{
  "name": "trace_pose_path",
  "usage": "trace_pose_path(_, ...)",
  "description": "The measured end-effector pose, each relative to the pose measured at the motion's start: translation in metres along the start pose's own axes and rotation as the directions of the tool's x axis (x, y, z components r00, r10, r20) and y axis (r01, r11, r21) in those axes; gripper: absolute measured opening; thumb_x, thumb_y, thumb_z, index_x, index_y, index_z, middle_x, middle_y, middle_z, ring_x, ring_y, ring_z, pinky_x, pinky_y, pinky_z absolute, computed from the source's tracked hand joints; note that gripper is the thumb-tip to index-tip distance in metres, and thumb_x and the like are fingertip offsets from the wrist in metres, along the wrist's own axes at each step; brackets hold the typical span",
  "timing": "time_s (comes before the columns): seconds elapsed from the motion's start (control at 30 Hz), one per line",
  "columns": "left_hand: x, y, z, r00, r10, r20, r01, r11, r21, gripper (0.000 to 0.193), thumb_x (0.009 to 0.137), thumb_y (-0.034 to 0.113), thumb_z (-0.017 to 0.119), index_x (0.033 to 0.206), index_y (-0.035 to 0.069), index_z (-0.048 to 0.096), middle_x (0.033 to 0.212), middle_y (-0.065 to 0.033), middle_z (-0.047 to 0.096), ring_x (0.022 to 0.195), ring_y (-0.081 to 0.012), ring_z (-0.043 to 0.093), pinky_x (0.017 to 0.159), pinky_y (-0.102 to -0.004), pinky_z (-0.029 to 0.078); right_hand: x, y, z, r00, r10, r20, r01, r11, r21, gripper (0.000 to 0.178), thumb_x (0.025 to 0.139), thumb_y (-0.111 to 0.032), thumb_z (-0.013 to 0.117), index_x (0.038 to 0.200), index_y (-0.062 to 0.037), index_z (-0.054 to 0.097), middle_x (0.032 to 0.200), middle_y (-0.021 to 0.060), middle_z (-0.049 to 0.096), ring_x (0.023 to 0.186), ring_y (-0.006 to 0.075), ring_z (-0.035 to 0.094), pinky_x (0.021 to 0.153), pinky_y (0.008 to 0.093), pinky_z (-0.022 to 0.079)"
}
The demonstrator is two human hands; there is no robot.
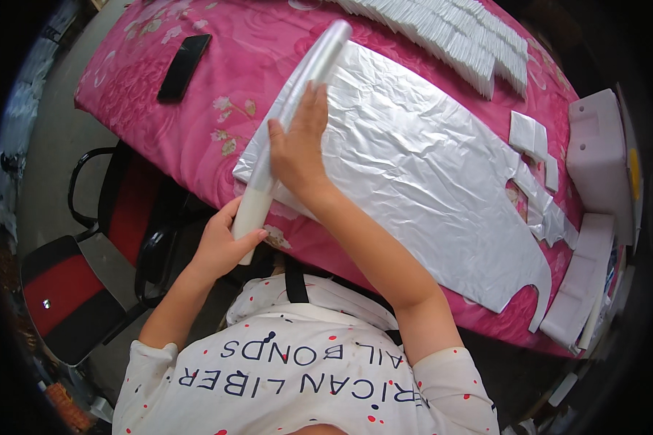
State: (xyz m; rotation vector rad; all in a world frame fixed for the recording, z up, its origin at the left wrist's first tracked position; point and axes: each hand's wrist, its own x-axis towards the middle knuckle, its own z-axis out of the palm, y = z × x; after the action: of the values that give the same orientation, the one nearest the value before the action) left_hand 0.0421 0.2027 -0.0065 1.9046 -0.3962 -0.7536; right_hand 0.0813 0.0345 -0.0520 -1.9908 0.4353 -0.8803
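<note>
Wrapped left grip (pixel 225 239) round the low end of a smooth, round roll (pixel 254 208); laid right grip (pixel 301 148), thumb spread, over its middle. Held it across a crinkly, shiny sheet (pixel 413 167) on the flowery desk (pixel 250 58), near a black phone (pixel 184 67).

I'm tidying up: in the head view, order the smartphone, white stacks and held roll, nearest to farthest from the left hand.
1. Held roll: in the left hand
2. Black smartphone: ahead, leftward
3. White stacks: far side, rightward
</note>
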Motion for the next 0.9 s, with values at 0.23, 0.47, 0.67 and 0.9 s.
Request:
trace_pose_path(0.23,-0.006,0.023,0.023,0.980,0.064,0.186,0.069,0.772,-0.632,0.059,0.072,0.028,0.071,0.116,-0.003,0.047,0.097,-0.0098,0.058,0.079,-0.0131,0.057,0.069,-0.0250,0.047,0.013,-0.010,-0.063,0.753,0.165,0.637,-0.658,0.230,0.717,0.059,0.075,-0.042,0.072,0.112,-0.0018,0.049,0.087,0.0042,0.059,0.066,0.0071,0.050,0.057,0.0230,0.042)
trace_pose_path(0.47,-0.003,0.032,0.029,0.966,0.103,0.238,0.084,0.744,-0.663,0.066,0.071,0.030,0.072,0.120,-0.005,0.044,0.094,-0.0085,0.057,0.077,-0.0126,0.057,0.065,-0.0241,0.047,0.008,-0.002,-0.103,0.685,0.204,0.699,-0.716,0.365,0.595,0.052,0.070,-0.027,0.079,0.108,-0.0014,0.054,0.079,0.0008,0.060,0.062,0.0046,0.048,0.050,0.0194,0.035)
trace_pose_path(0.67,0.000,0.043,0.032,0.774,0.255,0.580,0.396,0.520,-0.757,0.081,0.069,0.036,0.074,0.127,-0.007,0.038,0.098,-0.0116,0.056,0.075,-0.0129,0.057,0.061,-0.0239,0.048,-0.001,0.007,-0.113,0.670,0.005,0.742,-0.721,0.240,0.650,0.063,0.064,-0.034,0.082,0.111,-0.0010,0.056,0.095,0.0051,0.062,0.084,0.0126,0.056,0.071,0.0270,0.045)
trace_pose_path(0.9,0.003,0.005,0.060,0.522,0.641,0.563,0.762,-0.053,-0.646,0.091,0.073,0.045,0.067,0.133,-0.009,0.027,0.101,-0.0190,0.055,0.082,-0.0252,0.061,0.071,-0.0315,0.053,0.000,-0.015,-0.135,0.694,-0.118,0.711,-0.677,0.232,0.699,0.060,0.063,-0.032,0.082,0.108,-0.0001,0.059,0.105,0.0083,0.062,0.096,0.0173,0.060,0.083,0.0305,0.049)
